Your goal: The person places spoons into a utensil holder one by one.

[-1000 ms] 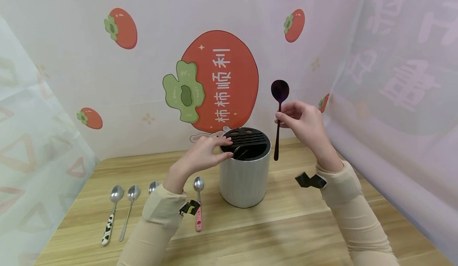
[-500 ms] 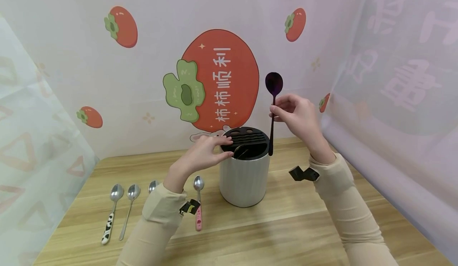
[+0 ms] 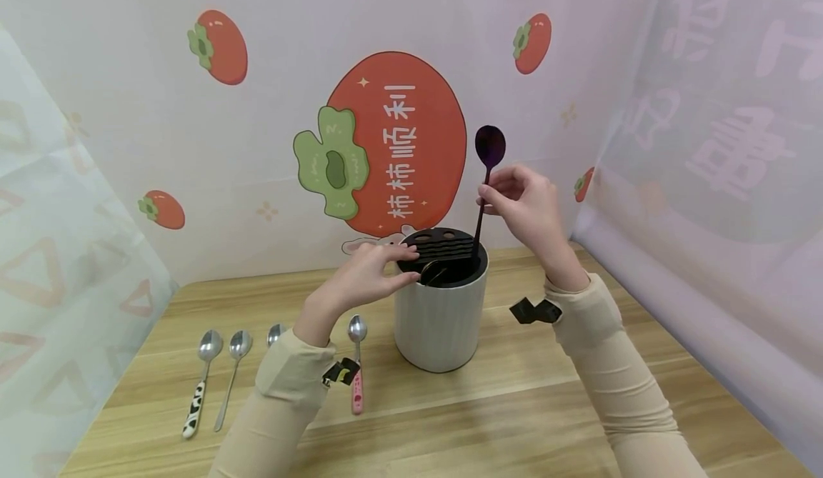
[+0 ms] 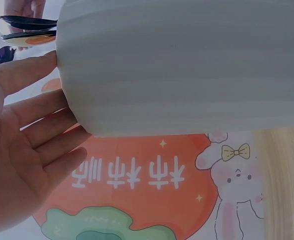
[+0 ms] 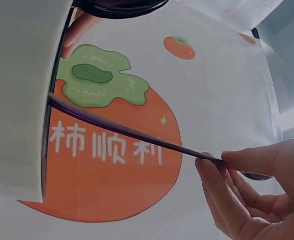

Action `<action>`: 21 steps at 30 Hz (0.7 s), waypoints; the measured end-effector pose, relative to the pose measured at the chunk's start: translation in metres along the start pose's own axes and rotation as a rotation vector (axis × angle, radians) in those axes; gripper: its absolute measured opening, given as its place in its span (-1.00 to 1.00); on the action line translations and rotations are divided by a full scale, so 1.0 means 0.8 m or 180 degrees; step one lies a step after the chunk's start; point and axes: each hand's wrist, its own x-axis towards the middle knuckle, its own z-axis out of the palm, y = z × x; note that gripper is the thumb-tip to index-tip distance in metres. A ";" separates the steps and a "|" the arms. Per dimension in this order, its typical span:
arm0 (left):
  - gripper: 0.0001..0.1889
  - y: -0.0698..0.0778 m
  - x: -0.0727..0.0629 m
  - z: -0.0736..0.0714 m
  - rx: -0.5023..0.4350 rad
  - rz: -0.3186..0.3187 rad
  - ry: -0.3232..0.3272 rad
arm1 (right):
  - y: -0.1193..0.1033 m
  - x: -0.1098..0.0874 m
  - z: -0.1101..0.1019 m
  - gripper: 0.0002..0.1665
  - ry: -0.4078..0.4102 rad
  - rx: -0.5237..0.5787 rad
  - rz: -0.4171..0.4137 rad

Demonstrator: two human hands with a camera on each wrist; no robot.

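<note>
Right hand (image 3: 524, 201) is pinching a dark purple spoon (image 3: 491, 147) by its handle, bowl above the fingers, tail end below them dipping into the utensil holder (image 3: 440, 328). Left hand (image 3: 366, 278) is loose, fingertips touching the rim, two dark spoon heads (image 4: 29, 22) crowding its thumb. Nearer than those fingers, the left sleeve (image 3: 292, 378) half-blocks a silver spoon (image 3: 276, 332)

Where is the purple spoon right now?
In the head view, just right of centre, the purple spoon is pinched in the right hand, bowl end up, its handle's lower end inside the white holder.
</note>
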 end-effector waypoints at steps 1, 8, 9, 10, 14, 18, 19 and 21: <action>-0.60 0.000 0.000 0.000 -0.0004 0.0000 -0.0003 | 0.001 0.000 0.001 -0.75 -0.0009 -0.0008 0.0004; -0.59 -0.001 0.000 0.000 0.0002 0.0001 0.0005 | 0.008 -0.004 0.009 -0.79 -0.0051 -0.0144 -0.0012; -0.59 -0.001 0.000 0.000 -0.0002 0.0006 0.0007 | 0.009 -0.005 0.010 -0.78 -0.0057 -0.0191 -0.0027; -0.59 -0.001 0.000 0.000 -0.0005 0.0009 0.0007 | 0.010 -0.006 0.010 -0.78 -0.0063 -0.0240 -0.0043; -0.59 -0.001 0.001 0.000 -0.0008 0.0001 0.0009 | 0.015 -0.011 0.014 -0.77 -0.0119 -0.0341 -0.0064; -0.59 -0.001 0.001 0.000 0.0006 -0.0004 0.0009 | 0.019 -0.014 0.014 -0.77 -0.0173 -0.0427 -0.0063; -0.59 -0.001 0.001 0.000 0.0011 -0.0002 0.0012 | 0.020 -0.015 0.014 -0.78 -0.0179 -0.0447 -0.0056; -0.58 -0.001 0.001 0.000 0.0020 0.0007 0.0018 | 0.021 -0.016 0.014 -0.79 -0.0185 -0.0505 -0.0050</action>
